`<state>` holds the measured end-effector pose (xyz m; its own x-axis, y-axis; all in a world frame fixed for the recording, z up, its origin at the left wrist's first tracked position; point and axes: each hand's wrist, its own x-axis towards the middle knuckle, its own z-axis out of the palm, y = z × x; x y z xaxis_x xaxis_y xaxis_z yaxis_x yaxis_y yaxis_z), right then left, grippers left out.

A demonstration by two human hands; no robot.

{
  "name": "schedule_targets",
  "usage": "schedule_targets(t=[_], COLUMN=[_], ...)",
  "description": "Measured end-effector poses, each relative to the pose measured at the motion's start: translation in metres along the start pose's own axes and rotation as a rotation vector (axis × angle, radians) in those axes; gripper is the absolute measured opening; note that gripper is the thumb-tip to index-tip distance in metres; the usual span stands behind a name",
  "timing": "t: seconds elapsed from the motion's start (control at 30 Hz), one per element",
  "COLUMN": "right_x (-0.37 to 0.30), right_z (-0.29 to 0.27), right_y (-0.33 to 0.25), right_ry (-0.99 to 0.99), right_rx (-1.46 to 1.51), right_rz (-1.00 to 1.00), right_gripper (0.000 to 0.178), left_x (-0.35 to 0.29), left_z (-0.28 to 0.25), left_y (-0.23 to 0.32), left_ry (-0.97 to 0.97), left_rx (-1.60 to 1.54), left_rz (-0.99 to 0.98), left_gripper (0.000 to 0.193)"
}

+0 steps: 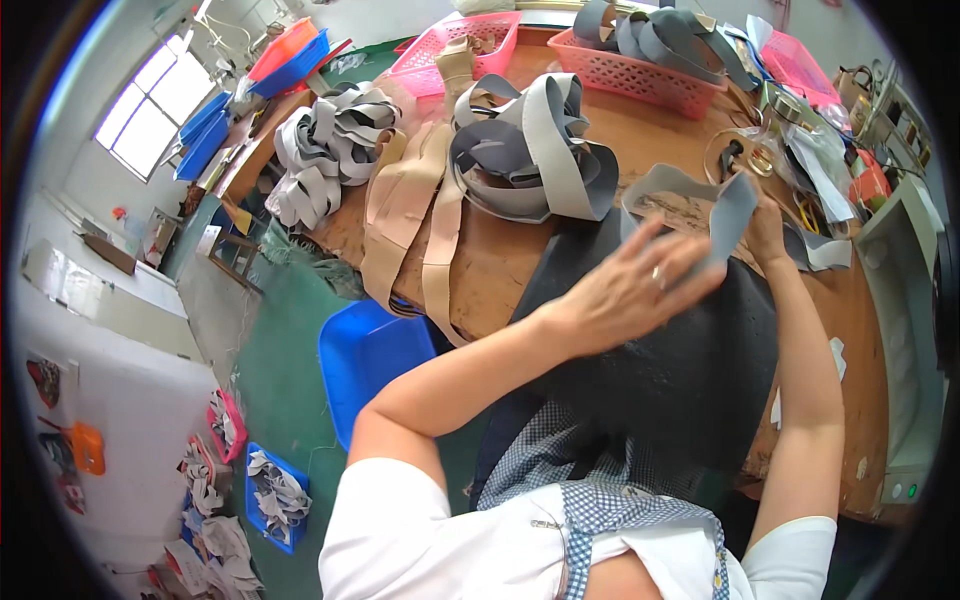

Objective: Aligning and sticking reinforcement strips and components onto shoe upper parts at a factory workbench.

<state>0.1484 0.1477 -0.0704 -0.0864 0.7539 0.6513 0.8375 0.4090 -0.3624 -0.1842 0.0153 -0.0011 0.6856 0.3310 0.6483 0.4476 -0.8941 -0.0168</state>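
Strip, grey and bent into a loose loop, is standing at the far edge of the black sheet. Near that edge our right hand seems to be pinching the strip's right side, though its fingertips are partly hidden. Our left hand is hovering over the sheet with its fingers spread; blur is keeping us from telling whether they are touching the strip.

We are judging a slip the likeliest trouble: with perhaps one hand gripping, the springy loop could be twisting free and dropping onto the sheet. Beyond the sheet, to its left, a heap of grey strips is crowding the wooden table, so a wide sweep of our left hand could be dragging some loose. Farther left of the sheet, tan strips are overhanging the table; a snag could be pulling them toward the blue bin below. Right of the sheet, another grey band is lying near our right hand, and could be tangling with the strip.
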Motion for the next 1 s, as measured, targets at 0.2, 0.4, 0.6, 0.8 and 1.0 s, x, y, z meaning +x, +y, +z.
schedule_targets(t=[0.2, 0.4, 0.6, 0.8, 1.0], right_x=[-0.061, -0.079, -0.125, -0.132, -0.147], right_z=[-0.02, -0.055, -0.059, -0.031, -0.08], right_y=[0.027, -0.098, -0.237, -0.259, -0.247], right_ry=[-0.334, -0.102, -0.615, -0.772, -0.639], right_rx=[0.145, 0.271, 1.275, 1.654, 1.756], right_rz=[0.155, 0.396, 0.762, 1.093, 1.098], right_gripper=[0.054, 0.034, 0.038, 0.037, 0.027], left_x=[-0.118, -0.215, -0.106, -0.098, -0.095], left_z=[-0.029, -0.063, -0.06, -0.055, -0.036], left_y=[-0.054, -0.124, 0.024, 0.102, 0.093], left_ry=[0.163, -0.214, 0.501, 0.092, 0.072], left_rx=[0.007, 0.034, -0.811, -0.863, -1.167], left_rz=[-0.873, -1.594, -1.276, -1.075, -1.064], left_gripper=[0.062, 0.033, 0.017, 0.016, 0.014])
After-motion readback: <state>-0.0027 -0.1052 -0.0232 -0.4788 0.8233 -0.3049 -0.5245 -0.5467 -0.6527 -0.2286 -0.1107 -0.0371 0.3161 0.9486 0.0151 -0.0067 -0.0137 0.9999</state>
